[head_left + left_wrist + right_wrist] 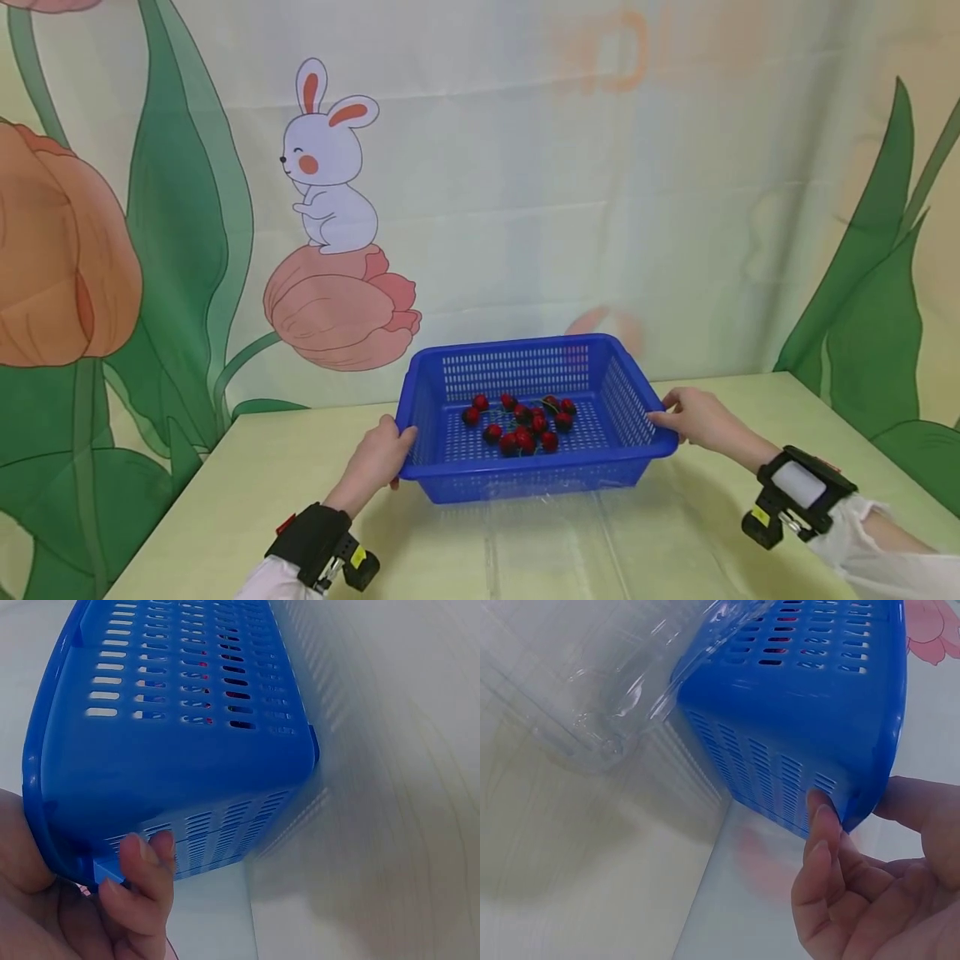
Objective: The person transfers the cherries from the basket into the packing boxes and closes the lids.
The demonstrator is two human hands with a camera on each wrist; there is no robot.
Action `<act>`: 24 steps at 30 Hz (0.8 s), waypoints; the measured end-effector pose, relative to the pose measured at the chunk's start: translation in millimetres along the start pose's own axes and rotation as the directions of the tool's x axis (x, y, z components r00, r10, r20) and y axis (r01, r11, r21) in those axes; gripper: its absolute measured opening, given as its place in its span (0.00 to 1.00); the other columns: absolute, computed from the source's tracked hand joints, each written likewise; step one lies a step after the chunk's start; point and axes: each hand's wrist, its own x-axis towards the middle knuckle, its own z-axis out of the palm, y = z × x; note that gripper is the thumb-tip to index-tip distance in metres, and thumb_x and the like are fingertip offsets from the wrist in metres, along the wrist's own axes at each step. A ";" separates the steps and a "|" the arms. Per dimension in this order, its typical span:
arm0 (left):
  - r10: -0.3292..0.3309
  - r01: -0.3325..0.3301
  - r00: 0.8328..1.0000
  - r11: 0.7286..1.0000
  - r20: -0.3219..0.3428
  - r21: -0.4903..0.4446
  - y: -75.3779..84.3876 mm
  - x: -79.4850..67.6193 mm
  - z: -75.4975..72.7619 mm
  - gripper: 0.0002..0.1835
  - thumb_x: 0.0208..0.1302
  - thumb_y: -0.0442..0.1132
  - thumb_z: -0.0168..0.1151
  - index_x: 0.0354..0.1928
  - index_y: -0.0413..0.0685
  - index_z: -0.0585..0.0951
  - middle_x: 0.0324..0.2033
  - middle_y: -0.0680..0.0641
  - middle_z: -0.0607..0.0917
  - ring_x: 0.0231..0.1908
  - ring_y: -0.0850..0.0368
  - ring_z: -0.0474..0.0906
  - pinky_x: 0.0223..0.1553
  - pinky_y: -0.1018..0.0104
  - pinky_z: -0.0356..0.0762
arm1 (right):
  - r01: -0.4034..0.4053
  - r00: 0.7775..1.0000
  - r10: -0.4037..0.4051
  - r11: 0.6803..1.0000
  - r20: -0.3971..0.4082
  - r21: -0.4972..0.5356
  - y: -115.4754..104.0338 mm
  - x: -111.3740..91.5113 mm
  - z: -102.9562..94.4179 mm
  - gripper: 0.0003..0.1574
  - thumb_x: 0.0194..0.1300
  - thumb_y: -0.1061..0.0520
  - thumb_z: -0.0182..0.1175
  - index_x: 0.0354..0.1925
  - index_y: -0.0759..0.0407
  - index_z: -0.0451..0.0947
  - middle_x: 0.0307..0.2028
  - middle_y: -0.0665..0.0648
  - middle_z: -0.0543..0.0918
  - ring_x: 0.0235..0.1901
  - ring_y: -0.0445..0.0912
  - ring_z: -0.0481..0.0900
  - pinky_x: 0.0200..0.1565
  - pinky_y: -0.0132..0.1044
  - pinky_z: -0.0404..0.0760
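A blue slotted plastic basket (525,461) holds several dark red cherries (525,437), some with stems, loosely grouped on its floor. My left hand (377,457) grips the basket's left rim, its thumb on top and fingers curled beneath the lip, as the left wrist view shows. On the opposite side my right hand (701,418) pinches the right rim between thumb and fingers (821,855). In the wrist views the basket's underside is close to the table; whether it touches is hard to tell. The cherries show only faintly through its slots there.
In front of the basket lies a clear plastic container (551,542), close against its near side. The pale yellow table (247,475) ends at a printed curtain (510,208) just behind the basket. Black camera straps (311,537) are on both wrists.
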 end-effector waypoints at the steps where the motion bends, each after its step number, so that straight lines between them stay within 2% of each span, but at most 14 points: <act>1: -0.004 0.004 1.000 1.000 0.001 -0.006 0.3 0.1 0.1 0.21 0.68 0.40 0.43 0.49 0.23 0.61 0.20 0.42 0.72 0.10 0.57 0.68 0.12 0.68 0.66 | 0.000 1.000 0.000 1.000 0.000 0.001 0.3 0.2 -0.6 0.22 0.61 0.56 0.57 0.40 0.77 0.71 0.23 0.56 0.77 0.21 0.46 0.74 0.23 0.38 0.75; 8: -0.016 0.016 1.000 0.999 0.012 -0.032 1.7 -1.5 -1.6 0.21 0.68 0.41 0.43 0.48 0.25 0.61 0.19 0.42 0.72 0.10 0.57 0.68 0.12 0.69 0.64 | -0.015 1.000 0.015 1.000 0.012 0.017 0.2 -0.2 -2.3 0.24 0.62 0.54 0.57 0.41 0.78 0.70 0.23 0.56 0.77 0.21 0.46 0.74 0.24 0.37 0.74; 11: -0.022 0.022 1.000 1.000 0.022 -0.010 0.7 0.8 -3.5 0.21 0.68 0.42 0.45 0.47 0.26 0.62 0.19 0.42 0.73 0.10 0.56 0.70 0.13 0.68 0.68 | -0.014 1.000 0.014 1.000 0.009 0.026 0.6 -2.1 -2.6 0.27 0.62 0.52 0.57 0.43 0.77 0.69 0.24 0.56 0.77 0.22 0.46 0.74 0.24 0.38 0.74; 17: -0.029 0.028 0.999 0.998 0.013 0.059 1.8 15.8 -10.2 0.25 0.66 0.46 0.49 0.46 0.24 0.63 0.23 0.39 0.74 0.14 0.54 0.74 0.17 0.65 0.74 | -0.001 0.999 0.001 1.000 -0.036 0.006 2.0 -1.6 -10.9 0.27 0.63 0.50 0.55 0.45 0.76 0.68 0.29 0.61 0.78 0.27 0.50 0.76 0.26 0.40 0.75; 21: -0.043 0.041 0.999 0.997 0.023 0.058 2.6 28.3 -12.0 0.28 0.65 0.47 0.50 0.47 0.23 0.63 0.27 0.37 0.75 0.19 0.52 0.76 0.21 0.63 0.75 | 0.008 0.999 -0.010 1.000 -0.050 -0.030 -4.2 3.0 -20.4 0.21 0.63 0.54 0.55 0.41 0.74 0.71 0.30 0.61 0.77 0.27 0.50 0.76 0.27 0.40 0.75; 24: -0.059 0.057 0.998 0.997 0.039 0.050 2.5 37.5 -10.8 0.28 0.65 0.48 0.50 0.48 0.23 0.63 0.27 0.38 0.74 0.21 0.52 0.75 0.19 0.66 0.73 | 0.020 0.998 -0.021 0.999 -0.051 -0.028 -13.1 7.8 -25.7 0.16 0.64 0.56 0.54 0.38 0.72 0.73 0.28 0.59 0.77 0.26 0.50 0.75 0.27 0.39 0.75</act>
